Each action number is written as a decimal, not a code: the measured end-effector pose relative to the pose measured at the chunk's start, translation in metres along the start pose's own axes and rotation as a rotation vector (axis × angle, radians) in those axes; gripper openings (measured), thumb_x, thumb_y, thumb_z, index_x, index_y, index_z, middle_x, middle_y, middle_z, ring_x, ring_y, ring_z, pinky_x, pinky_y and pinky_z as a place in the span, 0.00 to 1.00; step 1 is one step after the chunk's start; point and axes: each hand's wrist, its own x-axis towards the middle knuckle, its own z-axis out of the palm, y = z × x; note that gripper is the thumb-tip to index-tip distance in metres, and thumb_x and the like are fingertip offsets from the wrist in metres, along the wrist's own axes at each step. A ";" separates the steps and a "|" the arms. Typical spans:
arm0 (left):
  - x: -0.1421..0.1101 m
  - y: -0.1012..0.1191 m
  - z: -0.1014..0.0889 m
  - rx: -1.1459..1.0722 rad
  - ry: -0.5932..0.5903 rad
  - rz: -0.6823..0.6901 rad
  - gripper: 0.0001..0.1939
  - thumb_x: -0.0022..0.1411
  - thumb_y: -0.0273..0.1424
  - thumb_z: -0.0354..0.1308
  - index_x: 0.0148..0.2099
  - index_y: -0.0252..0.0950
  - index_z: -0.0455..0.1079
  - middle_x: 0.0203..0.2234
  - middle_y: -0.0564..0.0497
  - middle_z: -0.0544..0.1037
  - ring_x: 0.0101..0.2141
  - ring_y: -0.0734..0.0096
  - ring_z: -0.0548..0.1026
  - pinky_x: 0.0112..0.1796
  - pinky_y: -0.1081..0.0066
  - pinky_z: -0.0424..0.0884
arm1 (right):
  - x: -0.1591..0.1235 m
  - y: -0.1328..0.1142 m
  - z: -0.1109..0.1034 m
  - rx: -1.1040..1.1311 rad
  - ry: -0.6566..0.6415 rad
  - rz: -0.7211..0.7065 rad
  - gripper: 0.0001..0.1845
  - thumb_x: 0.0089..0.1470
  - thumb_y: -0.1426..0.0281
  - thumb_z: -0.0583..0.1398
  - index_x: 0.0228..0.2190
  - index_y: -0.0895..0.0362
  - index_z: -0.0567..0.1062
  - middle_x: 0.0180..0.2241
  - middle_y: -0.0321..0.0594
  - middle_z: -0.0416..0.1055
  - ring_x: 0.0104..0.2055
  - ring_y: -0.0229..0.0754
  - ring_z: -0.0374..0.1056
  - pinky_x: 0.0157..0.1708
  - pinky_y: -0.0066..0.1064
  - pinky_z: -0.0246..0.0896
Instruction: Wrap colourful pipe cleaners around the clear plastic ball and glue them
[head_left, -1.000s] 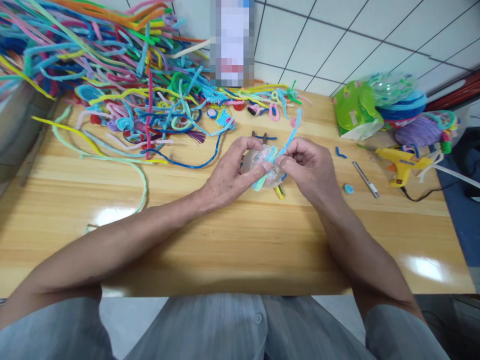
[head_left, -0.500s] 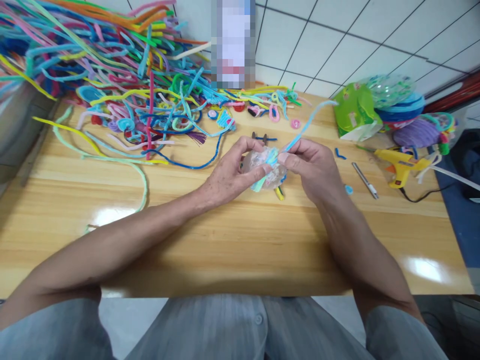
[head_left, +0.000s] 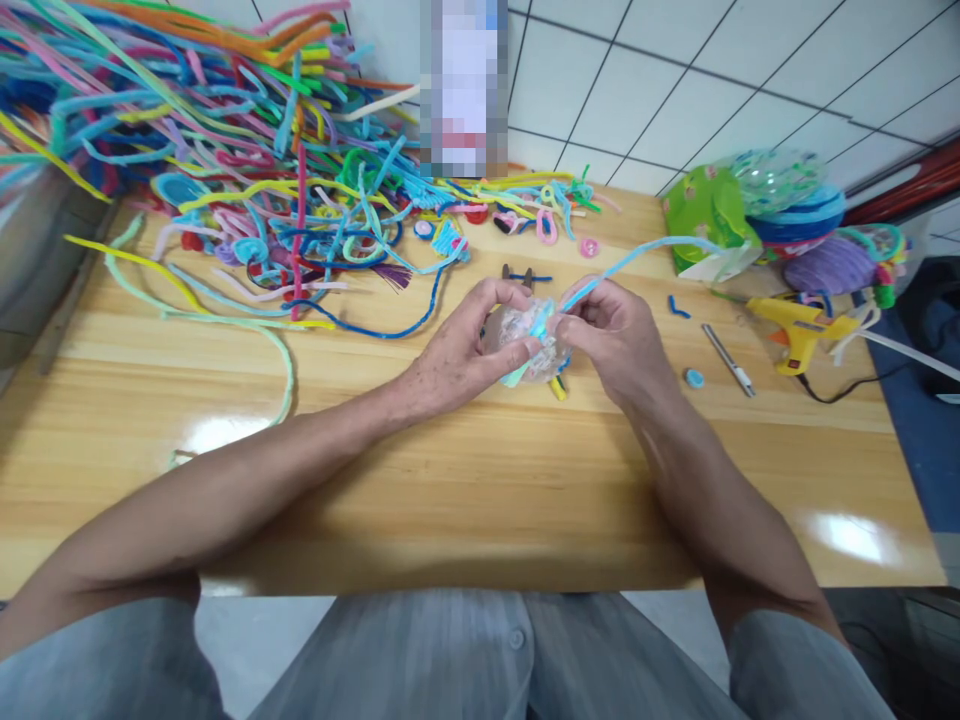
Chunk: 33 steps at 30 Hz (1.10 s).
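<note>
Fingers and thumb of my left hand (head_left: 469,345) are closed around a clear, rounded plastic piece (head_left: 538,362) with a patterned surface. Blue and pale green pipe cleaner strips lie across its top. Opposite it, my right hand (head_left: 619,335) pinches a light blue pipe cleaner (head_left: 660,243), whose near end meets the plastic piece and whose long free end arcs out to the right. A yellow stub (head_left: 558,388) shows under the piece. Just beyond lie dark-handled pliers (head_left: 517,276), partly hidden by my left hand.
A big tangle of coloured pipe cleaners (head_left: 225,130) covers the back left. Toward the right are a light blue cap (head_left: 694,378), a silver craft knife (head_left: 729,360), a yellow glue gun (head_left: 799,325) with its cord, a green box (head_left: 705,225) and a purple fuzzy piece (head_left: 832,262).
The pipe cleaner's free end has swung right and bends lower, toward the green box. My right hand has turned slightly and shifted a little left. My left hand keeps its hold.
</note>
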 end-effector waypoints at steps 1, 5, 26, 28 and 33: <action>0.000 0.001 0.000 -0.002 -0.001 0.001 0.18 0.73 0.42 0.65 0.56 0.40 0.68 0.58 0.42 0.78 0.62 0.56 0.77 0.63 0.57 0.73 | 0.000 -0.001 -0.001 0.015 -0.018 0.008 0.08 0.47 0.69 0.71 0.27 0.52 0.77 0.25 0.30 0.70 0.28 0.36 0.63 0.27 0.30 0.56; -0.002 0.004 -0.002 0.029 -0.009 -0.022 0.23 0.70 0.42 0.68 0.61 0.39 0.68 0.61 0.40 0.77 0.63 0.54 0.76 0.65 0.56 0.72 | -0.001 -0.006 -0.008 0.066 -0.104 0.058 0.11 0.46 0.68 0.73 0.29 0.52 0.77 0.26 0.31 0.70 0.29 0.37 0.64 0.29 0.31 0.59; -0.008 0.004 -0.001 0.025 -0.086 -0.024 0.26 0.71 0.42 0.67 0.66 0.41 0.67 0.64 0.41 0.75 0.66 0.54 0.74 0.68 0.55 0.72 | 0.000 -0.009 -0.018 0.112 -0.214 0.085 0.17 0.44 0.64 0.79 0.30 0.53 0.79 0.28 0.32 0.73 0.32 0.39 0.67 0.34 0.34 0.65; -0.008 0.004 -0.003 0.004 -0.096 -0.039 0.26 0.73 0.44 0.65 0.67 0.42 0.67 0.65 0.42 0.75 0.66 0.53 0.74 0.68 0.54 0.71 | 0.000 -0.009 -0.016 0.110 -0.207 0.067 0.16 0.44 0.64 0.78 0.29 0.54 0.79 0.28 0.32 0.73 0.32 0.39 0.67 0.34 0.33 0.65; -0.007 0.004 -0.006 -0.042 -0.117 -0.080 0.24 0.76 0.46 0.61 0.67 0.42 0.68 0.65 0.43 0.75 0.67 0.53 0.74 0.68 0.54 0.71 | 0.001 -0.008 -0.014 0.105 -0.195 0.053 0.15 0.46 0.64 0.77 0.30 0.53 0.79 0.29 0.33 0.73 0.32 0.39 0.68 0.34 0.34 0.65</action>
